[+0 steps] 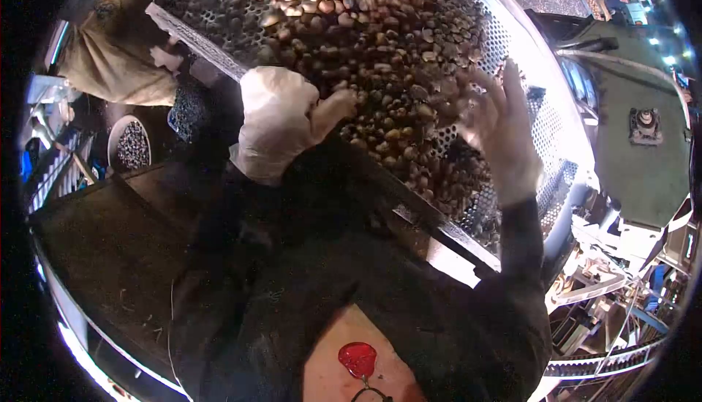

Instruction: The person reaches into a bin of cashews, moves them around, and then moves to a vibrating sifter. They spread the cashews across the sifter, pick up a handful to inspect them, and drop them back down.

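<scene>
**Two gloved hands over a tray of beans**

Surface and room. A large round perforated metal tray fills the upper middle of the head view, its bright rim curving down the right side. A dense layer of brown beans covers most of it, thinning near the rim, where the holes show bare. A flat metal bar crosses the tray's upper left part. Beyond it stands another person in a khaki garment. Below that person, a small round bowl holds darker beans. A dark flat worktop lies at lower left, beside the wearer's body. A green machine housing stands to the right of the tray, with pale metal framework below it. The room is dim, with small lights at far right.

Hands. Both arms wear dark sleeves and pale gloves. The left hand sits at the near edge of the bean layer, curled into a loose fist with the thumb pointing out and touching the beans. Whether the fist encloses anything cannot be told. The right hand is spread wide, fingers apart and pointing away from the body, palm turned toward the beans. It is blurred, and lies over the heap near the tray's right rim
</scene>
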Demonstrator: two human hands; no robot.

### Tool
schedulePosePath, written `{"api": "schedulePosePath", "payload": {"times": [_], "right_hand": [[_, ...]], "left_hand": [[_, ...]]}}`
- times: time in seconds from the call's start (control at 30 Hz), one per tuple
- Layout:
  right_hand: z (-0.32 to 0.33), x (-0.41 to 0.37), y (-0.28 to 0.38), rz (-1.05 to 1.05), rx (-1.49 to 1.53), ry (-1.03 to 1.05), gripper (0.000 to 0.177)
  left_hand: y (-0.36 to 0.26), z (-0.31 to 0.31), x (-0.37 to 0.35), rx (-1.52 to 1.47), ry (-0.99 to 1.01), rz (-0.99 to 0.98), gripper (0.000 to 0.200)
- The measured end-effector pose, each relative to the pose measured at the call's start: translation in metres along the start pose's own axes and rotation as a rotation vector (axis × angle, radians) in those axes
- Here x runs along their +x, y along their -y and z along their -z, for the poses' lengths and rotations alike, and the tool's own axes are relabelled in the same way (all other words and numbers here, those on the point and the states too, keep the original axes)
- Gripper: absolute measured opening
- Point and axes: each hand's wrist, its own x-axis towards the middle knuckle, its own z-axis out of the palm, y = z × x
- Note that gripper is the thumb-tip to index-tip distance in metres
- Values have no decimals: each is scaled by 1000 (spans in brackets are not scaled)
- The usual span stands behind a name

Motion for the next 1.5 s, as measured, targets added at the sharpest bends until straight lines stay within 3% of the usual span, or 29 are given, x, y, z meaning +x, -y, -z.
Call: {"api": "schedulePosePath", "payload": {"times": [0.1, 0.17, 0.23, 0.33, 0.37, 0.4, 0.47, 0.5, 0.53, 0.57, 0.63, 0.67, 0.7, 0.77, 0.83, 0.87, 0.9, 1.03, 1.07, 1.1, 1.13, 1.2, 1.23, 1.27, 1.33, 1.37, 1.43, 1.47, 1.5], "right_hand": [[60, 80, -22, 156, -874, -251, 90], [114, 122, -75, 214, -1573, -213, 78], [147, 124, -132, 298, -1740, -135, 67], [162, 90, -195, 571, -1803, -73, 52], [165, 78, -208, 725, -2263, -205, 54], [168, 67, -222, 891, -2697, -435, 55], [136, 43, -200, 536, -2051, -7, 60], [116, 28, -185, 261, -1649, 61, 63], [101, 16, -172, 84, -1421, 54, 65], [88, 8, -163, -33, -1226, 33, 68], [65, -3, -146, -181, -904, -12, 73], [58, -7, -144, -234, -744, -26, 76], [53, -10, -137, -250, -598, -33, 79], [41, -15, -124, -277, -268, -61, 84], [29, -24, -94, -262, -122, -71, 90], [20, -27, -74, -236, -88, -79, 93], [11, -31, -52, -194, -68, -88, 95], [-20, -4, 15, 50, -121, -157, 103], [-9, 13, 13, 107, -348, -262, 96], [14, 38, 1, 162, -575, -367, 89], [57, 85, -21, 201, -1452, -321, 83], [116, 140, -74, 131, -2132, -156, 78], [136, 152, -103, 43, -1927, -98, 79], [175, 165, -161, 256, -2122, -109, 75], [194, 137, -201, 319, -1996, -113, 69], [195, 113, -218, 159, -1679, -106, 67], [162, 63, -213, -18, -1375, -101, 68], [145, 44, -205, -88, -1265, -102, 68], [130, 29, -196, -146, -1157, -101, 68]], "left_hand": [[29, 7, -2, -16, 243, 60, 46], [-4, 9, 10, 120, 162, 60, 59], [-2, 8, 12, 97, 289, 102, 69], [19, 6, 7, 157, 271, 126, 82], [-3, 18, 26, 184, 521, 240, 81], [-5, 12, 24, 188, 538, 243, 80], [10, 7, 16, 164, 528, 240, 80], [27, 7, 13, 136, 500, 231, 81], [19, 17, 29, 155, 698, 259, 76], [8, 14, 28, 104, 656, 244, 76], [-4, 7, 23, 20, 564, 216, 79], [9, 12, 36, 21, 934, 332, 80], [21, 13, 25, 38, 626, 262, 83], [10, 6, 20, 86, 608, 223, 85], [9, 11, 30, 72, 724, 254, 86], [5, 14, 31, 59, 787, 280, 86], [24, 5, 9, 43, 281, 155, 87], [7, 3, 15, 82, 477, 167, 85], [4, 3, 16, 84, 541, 190, 85], [19, 7, 9, 59, 290, 129, 82], [18, 8, 10, 51, 295, 113, 81], [12, 6, 13, 63, 338, 108, 79], [6, 7, 14, 82, 382, 113, 78], [3, 7, 15, 96, 429, 114, 77], [19, 9, 8, 104, 322, 143, 84], [14, 11, 11, 68, 255, 171, 87], [-11, 13, 23, 100, 539, 164, 79], [-11, 13, 36, 190, 929, 380, 75], [4, 13, 13, 166, 202, 141, 82]]}}
